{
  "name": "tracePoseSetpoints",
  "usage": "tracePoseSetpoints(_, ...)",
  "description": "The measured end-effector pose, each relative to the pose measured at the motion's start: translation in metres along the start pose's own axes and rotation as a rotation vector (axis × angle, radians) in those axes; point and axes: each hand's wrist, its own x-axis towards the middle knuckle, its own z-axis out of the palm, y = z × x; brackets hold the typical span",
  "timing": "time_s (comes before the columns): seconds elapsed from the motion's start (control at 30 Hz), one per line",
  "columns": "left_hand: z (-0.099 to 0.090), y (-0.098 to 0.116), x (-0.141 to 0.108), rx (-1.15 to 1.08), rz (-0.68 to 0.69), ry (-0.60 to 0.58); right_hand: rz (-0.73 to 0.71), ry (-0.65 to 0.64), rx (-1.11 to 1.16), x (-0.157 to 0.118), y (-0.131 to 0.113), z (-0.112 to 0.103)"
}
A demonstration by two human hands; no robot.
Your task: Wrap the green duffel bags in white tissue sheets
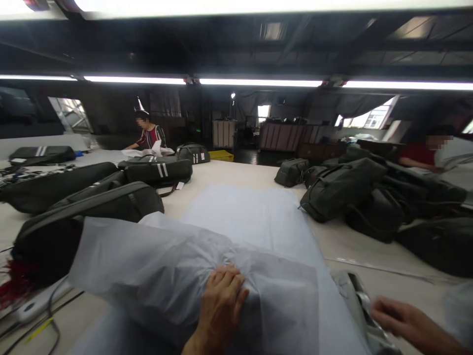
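My left hand is closed on a translucent white plastic bag, its fingers pressing the gathered folds at the middle. Something dark and bulky shows faintly through the plastic; I cannot make out its kind. To the right, my right hand is curled and slightly blurred beside a grey desktop device that looks like a tape dispenser. The fingers of that hand look pinched together, but what they hold, if anything, is too small to see. Pale plastic sheeting lies under the bag.
Dark green duffel bags line the left side of the table, and a heap of similar bags lies on the right. Cables run at the near left. One co-worker is at the far left, another person at the right.
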Motion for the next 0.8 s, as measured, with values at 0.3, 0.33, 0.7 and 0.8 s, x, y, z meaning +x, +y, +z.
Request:
tracePoseSetpoints(0.3, 0.002, -0.004, -0.003, 0.006, 0.033, -0.028, -0.832, -0.781, -0.325, 0.069, -0.275, 0.081)
tracePoseSetpoints(0.33, 0.004, -0.005, -0.004, 0.011, 0.041, -0.014, -0.844, -0.780, -0.385, 0.083, -0.280, 0.096)
tracePoseSetpoints(0.7, 0.031, -0.011, -0.014, 0.001, 0.049, 0.302, -0.800, -0.993, -0.737, 0.156, -0.300, 0.151)
tracePoseSetpoints(0.8, 0.036, -0.012, -0.016, 0.005, 0.034, 0.297, -0.897, -0.859, -0.792, 0.166, -0.295, 0.158)
